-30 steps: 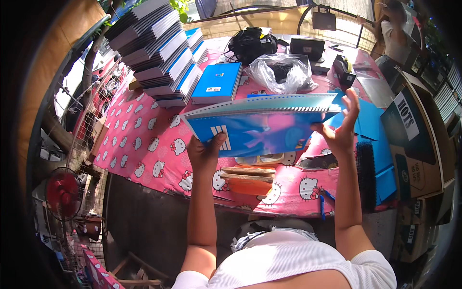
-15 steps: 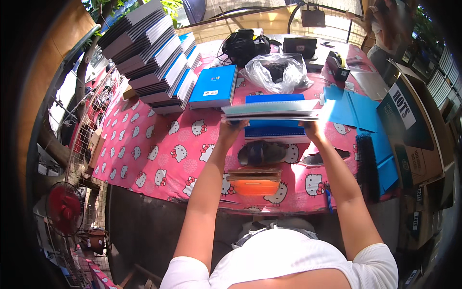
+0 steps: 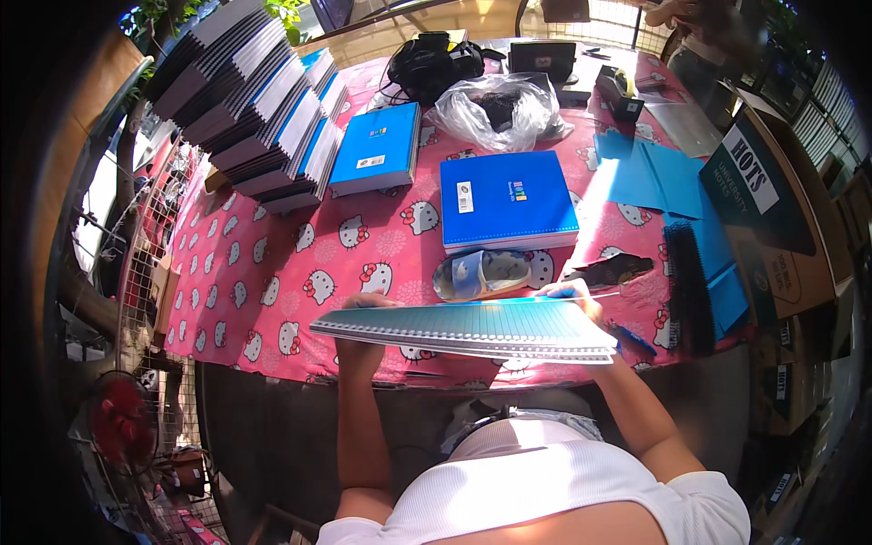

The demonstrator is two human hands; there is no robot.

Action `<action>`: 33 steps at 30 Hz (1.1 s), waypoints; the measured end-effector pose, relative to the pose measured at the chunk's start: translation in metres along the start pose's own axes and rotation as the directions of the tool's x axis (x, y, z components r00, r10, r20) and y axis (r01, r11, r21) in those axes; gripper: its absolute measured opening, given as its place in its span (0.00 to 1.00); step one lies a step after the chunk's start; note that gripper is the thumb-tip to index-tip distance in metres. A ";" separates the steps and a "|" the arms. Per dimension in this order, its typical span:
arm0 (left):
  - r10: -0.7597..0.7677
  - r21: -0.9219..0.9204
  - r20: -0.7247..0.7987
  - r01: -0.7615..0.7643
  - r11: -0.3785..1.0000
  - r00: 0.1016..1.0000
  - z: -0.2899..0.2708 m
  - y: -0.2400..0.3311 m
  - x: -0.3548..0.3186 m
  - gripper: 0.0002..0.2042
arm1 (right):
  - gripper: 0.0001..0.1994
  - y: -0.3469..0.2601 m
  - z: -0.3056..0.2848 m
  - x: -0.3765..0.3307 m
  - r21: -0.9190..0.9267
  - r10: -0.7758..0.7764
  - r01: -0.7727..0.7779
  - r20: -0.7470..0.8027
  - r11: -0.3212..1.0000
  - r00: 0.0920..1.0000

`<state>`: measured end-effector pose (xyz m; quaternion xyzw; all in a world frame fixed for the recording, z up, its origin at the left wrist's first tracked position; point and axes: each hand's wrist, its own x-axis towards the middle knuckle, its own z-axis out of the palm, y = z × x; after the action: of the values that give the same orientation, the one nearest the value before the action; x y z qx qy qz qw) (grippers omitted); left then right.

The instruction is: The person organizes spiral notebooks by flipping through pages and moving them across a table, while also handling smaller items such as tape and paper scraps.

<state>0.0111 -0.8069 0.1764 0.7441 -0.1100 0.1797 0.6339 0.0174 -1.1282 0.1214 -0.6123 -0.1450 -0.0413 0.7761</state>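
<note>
A sheaf of ruled notebook sheets (image 3: pixel 472 325) with punched holes along its near edge is held level between both my hands, above the table's front part. My left hand (image 3: pixel 365 313) grips its left end, thumb side at the far edge. On the right end my right hand (image 3: pixel 578 298) is closed, part of its fingers hidden by the paper. Just beyond lies a stack of dark blue notebook covers and sheets (image 3: pixel 509 195), with holes along its near edge. Between that stack and the sheaf sits a slipper-like object (image 3: pixel 486 272), its front partly covered.
Tall stacks of notebooks (image 3: pixel 250 109) rise at the far left, beside a lighter blue pile (image 3: pixel 377 145). A plastic bag (image 3: pixel 500 113), tape dispenser (image 3: pixel 620 94), blue sheets (image 3: pixel 647 177), black coils (image 3: pixel 688 286) and cardboard box (image 3: pixel 772 209) line the back and right. A person (image 3: pixel 713 36) stands far right.
My hands have brought the sheaf toward me, from over the dark blue stack to the table's front. Its ruled face now shows, and the dark blue stack is uncovered.
</note>
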 end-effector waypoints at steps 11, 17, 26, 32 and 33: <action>0.088 0.168 -0.174 -0.058 0.984 0.981 0.027 0.021 -0.008 0.45 | 0.14 0.065 -0.019 -0.036 -0.753 -0.032 0.178 0.204 0.633 0.978; 0.316 0.730 0.325 -0.449 0.516 0.891 0.096 0.076 -0.013 0.48 | 0.11 0.067 -0.014 -0.039 -0.696 -0.159 0.224 0.158 0.682 0.975; 0.196 0.593 0.407 -0.421 0.686 0.892 0.120 0.045 0.000 0.16 | 0.17 0.018 -0.147 0.027 -0.951 -0.231 -0.148 -0.214 0.272 0.949; 0.273 0.678 0.176 -0.318 0.663 0.946 0.142 0.068 0.000 0.07 | 0.15 0.032 -0.259 0.048 -0.795 -0.051 -0.584 -0.584 -0.164 0.810; 0.273 0.644 0.193 -0.332 0.689 0.942 0.141 0.064 -0.001 0.07 | 0.14 0.034 -0.261 0.050 -0.812 -0.005 -0.553 -0.562 -0.188 0.827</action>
<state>0.0032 -0.9564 0.2148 0.8995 -0.1851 0.2782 0.2813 0.1189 -1.3656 0.0484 -0.9695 0.2269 -0.0730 0.0576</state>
